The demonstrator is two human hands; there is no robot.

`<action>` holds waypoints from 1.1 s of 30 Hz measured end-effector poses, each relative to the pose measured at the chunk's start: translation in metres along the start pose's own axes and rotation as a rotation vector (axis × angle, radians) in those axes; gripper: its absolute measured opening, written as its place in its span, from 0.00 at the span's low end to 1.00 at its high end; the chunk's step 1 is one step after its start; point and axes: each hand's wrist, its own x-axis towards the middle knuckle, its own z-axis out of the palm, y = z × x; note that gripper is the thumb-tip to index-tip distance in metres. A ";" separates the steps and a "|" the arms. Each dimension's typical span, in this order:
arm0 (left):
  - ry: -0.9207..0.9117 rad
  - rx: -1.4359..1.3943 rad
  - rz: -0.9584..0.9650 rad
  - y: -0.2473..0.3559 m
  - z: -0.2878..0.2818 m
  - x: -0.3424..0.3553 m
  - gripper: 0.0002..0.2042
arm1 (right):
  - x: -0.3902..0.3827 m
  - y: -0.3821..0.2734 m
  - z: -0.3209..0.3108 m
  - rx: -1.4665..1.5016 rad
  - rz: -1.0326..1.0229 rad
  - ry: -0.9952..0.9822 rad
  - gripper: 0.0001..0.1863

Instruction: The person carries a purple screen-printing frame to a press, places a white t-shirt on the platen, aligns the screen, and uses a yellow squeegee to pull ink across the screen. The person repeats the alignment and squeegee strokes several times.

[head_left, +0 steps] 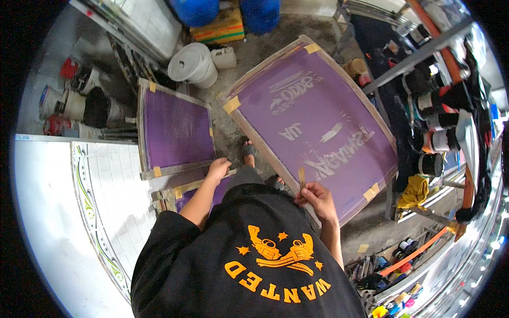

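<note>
My right hand (pixel 317 197) grips the lower-left edge of a large wooden-framed purple screen (pixel 339 148), which has pale printed patterns and taped corners. A narrow strip of brown tape (pixel 301 176) shows at my fingertips. My left hand (pixel 218 170) is closed on the edge of a screen frame beside my leg. A smaller purple screen (pixel 175 127) stands just behind that hand at the left, and part of another taped purple screen (pixel 188 197) shows below it, partly hidden by my arm.
A white bucket (pixel 191 66), a jug (pixel 224 58) and blue drums (pixel 196 11) stand at the back. A metal rack (pixel 419 55) with ink containers and a yellow cloth (pixel 413 192) runs along the right. A white tiled wall (pixel 111 191) borders the left.
</note>
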 end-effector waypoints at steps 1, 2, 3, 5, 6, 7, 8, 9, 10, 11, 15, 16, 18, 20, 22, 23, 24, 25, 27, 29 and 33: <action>-0.030 0.009 -0.003 0.009 0.007 -0.004 0.24 | -0.008 0.004 0.000 0.021 0.001 0.011 0.11; -0.062 0.022 -0.006 0.019 0.013 -0.007 0.22 | -0.014 0.007 -0.001 0.044 0.001 0.023 0.11; -0.056 0.029 0.011 0.018 0.012 -0.001 0.23 | -0.017 0.011 -0.003 0.022 -0.026 0.005 0.12; -0.117 0.048 0.036 0.027 0.019 -0.007 0.22 | -0.027 0.013 -0.002 -0.006 -0.050 0.042 0.13; -0.131 0.045 0.041 0.026 0.010 -0.001 0.22 | -0.026 0.014 -0.002 -0.014 -0.073 0.071 0.13; -0.165 0.049 0.046 0.027 0.007 0.009 0.21 | -0.022 0.019 -0.006 -0.087 -0.147 0.090 0.15; -0.180 0.045 0.032 0.036 0.013 0.008 0.20 | -0.022 0.014 -0.005 -0.069 -0.152 0.164 0.13; -0.154 0.101 0.034 0.033 0.006 0.019 0.18 | -0.022 0.003 -0.001 -0.049 -0.156 0.217 0.12; -0.213 0.129 0.045 0.029 0.001 0.030 0.17 | -0.025 -0.003 0.001 -0.028 -0.157 0.274 0.11; -0.271 0.160 0.055 0.027 0.000 0.038 0.16 | -0.030 -0.002 0.001 0.069 -0.186 0.352 0.11; -0.317 0.626 -0.052 0.022 0.000 0.039 0.12 | -0.044 0.017 0.002 0.426 -0.261 0.632 0.10; -0.346 0.547 -0.157 0.011 -0.011 0.059 0.12 | -0.049 0.025 0.005 0.523 -0.270 0.686 0.10; -0.353 0.651 -0.179 0.005 -0.016 0.068 0.11 | -0.059 0.044 0.003 0.565 -0.194 0.845 0.11; -0.317 0.729 -0.226 0.001 -0.019 0.073 0.12 | -0.078 0.053 -0.002 0.638 -0.253 0.930 0.11; -0.381 0.721 -0.270 -0.012 -0.022 0.092 0.12 | -0.111 0.059 -0.004 0.689 -0.267 1.109 0.14; -0.403 0.699 -0.284 -0.017 -0.021 0.098 0.12 | -0.125 0.062 -0.009 0.711 -0.302 1.165 0.15; -0.391 0.709 -0.259 -0.016 -0.015 0.094 0.12 | -0.139 0.068 -0.016 0.737 -0.341 1.217 0.15; -0.374 0.718 -0.226 -0.008 -0.009 0.090 0.12 | -0.149 0.075 -0.024 0.756 -0.371 1.256 0.16; -0.367 0.733 -0.175 0.002 0.010 0.082 0.12 | -0.170 0.090 -0.047 0.817 -0.450 1.295 0.18; -0.386 0.736 -0.143 0.006 0.027 0.077 0.12 | -0.184 0.103 -0.073 0.830 -0.494 1.318 0.19; -0.411 0.701 -0.088 0.004 0.055 0.062 0.12 | -0.199 0.124 -0.139 0.735 -0.501 1.313 0.18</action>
